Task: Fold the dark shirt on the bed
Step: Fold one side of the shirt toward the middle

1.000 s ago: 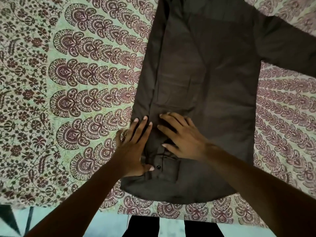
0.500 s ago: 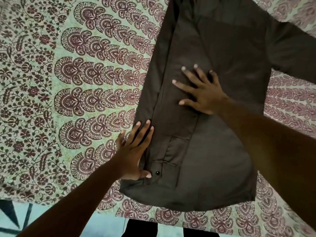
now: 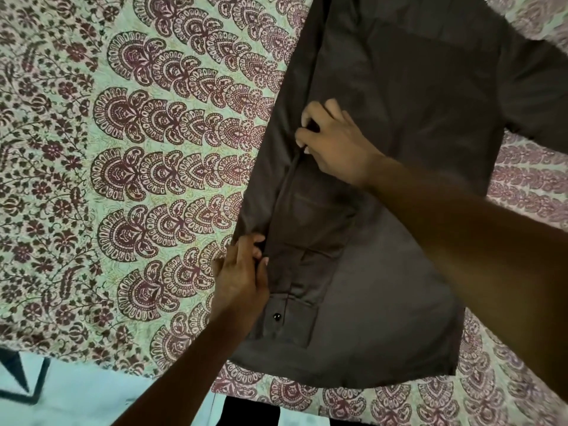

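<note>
The dark shirt [image 3: 399, 210] lies flat on the bed [image 3: 138, 179], its hem toward me and one sleeve spread out at the upper right. Its left side is folded inward, with the sleeve laid lengthwise on top and a cuff with a black button [image 3: 277, 317] near the hem. My left hand [image 3: 242, 278] pinches the folded left edge low down. My right hand [image 3: 332, 142] pinches the folded sleeve's edge higher up, fingers curled into the cloth.
A patterned green and maroon bedspread covers the bed. The near edge of the bed [image 3: 92, 368] runs along the bottom, with pale floor [image 3: 76, 401] beyond it at the lower left and my dark trouser legs [image 3: 255, 413] at the bottom centre.
Both hands lay flat on the shirt before; now their fingers have curled and pinched the folded cloth. My right hand moved up from near the cuff to mid-shirt, then left to the sleeve's edge.
</note>
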The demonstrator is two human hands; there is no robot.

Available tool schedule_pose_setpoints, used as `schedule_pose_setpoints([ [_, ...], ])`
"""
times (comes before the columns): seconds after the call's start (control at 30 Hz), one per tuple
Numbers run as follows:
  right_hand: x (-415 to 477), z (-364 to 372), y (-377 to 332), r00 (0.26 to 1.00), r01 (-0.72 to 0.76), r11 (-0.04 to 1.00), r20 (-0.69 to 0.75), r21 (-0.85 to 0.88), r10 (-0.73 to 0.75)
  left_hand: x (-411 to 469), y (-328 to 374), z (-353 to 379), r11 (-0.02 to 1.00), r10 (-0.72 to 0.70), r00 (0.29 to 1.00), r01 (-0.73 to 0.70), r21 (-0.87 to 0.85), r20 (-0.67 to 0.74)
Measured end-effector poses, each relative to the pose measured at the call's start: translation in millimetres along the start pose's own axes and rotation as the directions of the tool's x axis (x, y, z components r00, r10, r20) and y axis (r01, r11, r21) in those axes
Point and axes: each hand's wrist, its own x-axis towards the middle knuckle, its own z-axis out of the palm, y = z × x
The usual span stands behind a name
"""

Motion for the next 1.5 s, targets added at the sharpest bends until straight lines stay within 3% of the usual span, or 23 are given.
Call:
schedule_pose_setpoints([
  [0.1, 2, -2, -6, 0.999, 0.013, 0.989, -0.039, 0.147, -0.007, -8, -1, 3, 0.998, 0.003, 1.000, -0.003, 0.065, -0.005],
  [0.2, -9, 7, -13, 0.994, -0.041, 0.980, -0.089, 0.196, 0.059, -13, 2, 1, 0.949, 0.121, 0.991, -0.098, 0.300, -0.061],
  [0.3, -31, 15, -20, 0.990, -0.037, 0.985, -0.126, 0.167, 0.059, -2, 7, -2, 0.861, 0.270, 0.962, -0.265, 0.433, 0.052],
  [0.37, -45, 20, -22, 0.998, -0.008, 0.989, -0.062, 0.146, 0.017, 11, 4, 0, 0.809, 0.287, 0.946, -0.323, 0.491, 0.150],
  [0.47, -50, 28, -16, 0.994, 0.037, 0.999, 0.105, 0.023, -0.039, 24, -4, 6, 0.773, 0.254, 0.941, -0.337, 0.538, 0.224],
  [0.63, -23, 36, 20, 0.996, -0.011, 0.996, 0.083, -0.083, 0.018, 25, -14, 14, 0.703, 0.257, 0.935, -0.354, 0.617, 0.244],
  [0.8, -4, 31, 59, 0.997, -0.057, 0.994, 0.054, -0.093, 0.062, 26, -15, 14, 0.666, 0.264, 0.932, -0.361, 0.653, 0.246],
  [0.97, -5, 15, 74, 0.958, -0.270, 0.962, 0.091, -0.048, 0.274, 24, -11, 11, 0.660, 0.239, 0.937, -0.348, 0.665, 0.253],
  [1.13, -26, 11, 77, 0.957, -0.251, 0.968, 0.150, -0.011, 0.250, 28, -2, 9, 0.712, 0.285, 0.936, -0.351, 0.608, 0.206],
  [1.3, -11, 2, 76, 0.985, -0.131, 0.991, 0.114, -0.028, 0.133, 77, 46, 13, 0.771, 0.405, 0.914, -0.356, 0.528, 0.024],
  [1.4, 1, 2, 75, 0.987, -0.036, 0.999, 0.157, -0.037, 0.041, 142, 77, 21, 0.733, 0.439, 0.898, -0.371, 0.570, 0.020],
  [1.5, 6, 5, 82, 0.969, -0.075, 0.997, 0.238, 0.012, 0.070, 193, 89, 22, 0.678, 0.432, 0.900, -0.363, 0.639, 0.054],
])
